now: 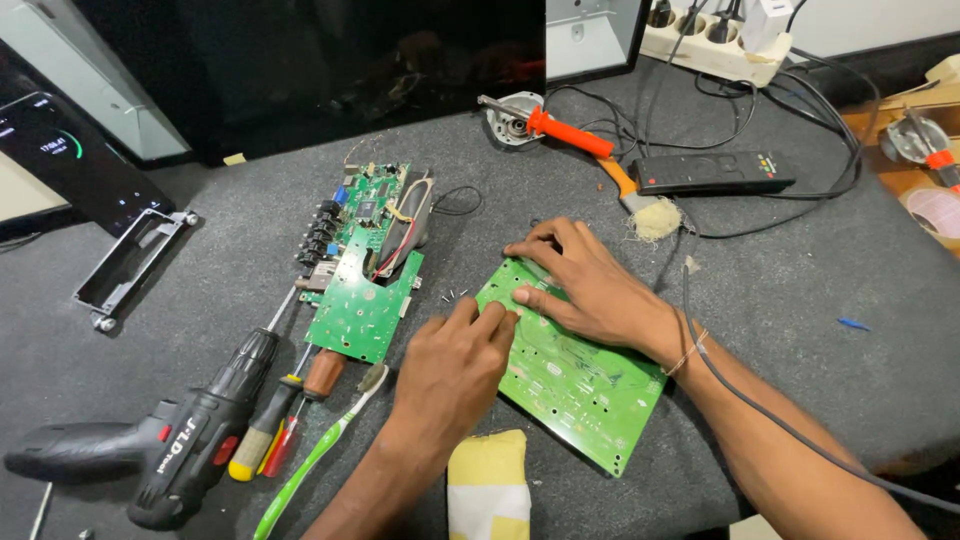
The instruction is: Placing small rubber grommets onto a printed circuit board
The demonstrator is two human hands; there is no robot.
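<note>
Nearest the camera: yellow and white cloth is lying at the near table edge, between the two forearms.
Left hand: its grip is closing lightly, fingertips pressing on the near corner of the green board; it is not lifting it.
Right hand: fingers are spreading flat, holding the board's far end down.
Green board: it is lying flat on the grey table, solder side up.
Progress: it looks like the board is already out and being checked; nothing is being fixed yet.
Around: second board, drill, screwdrivers, green toothbrush, soldering iron, remote are resting nearby.
</note>
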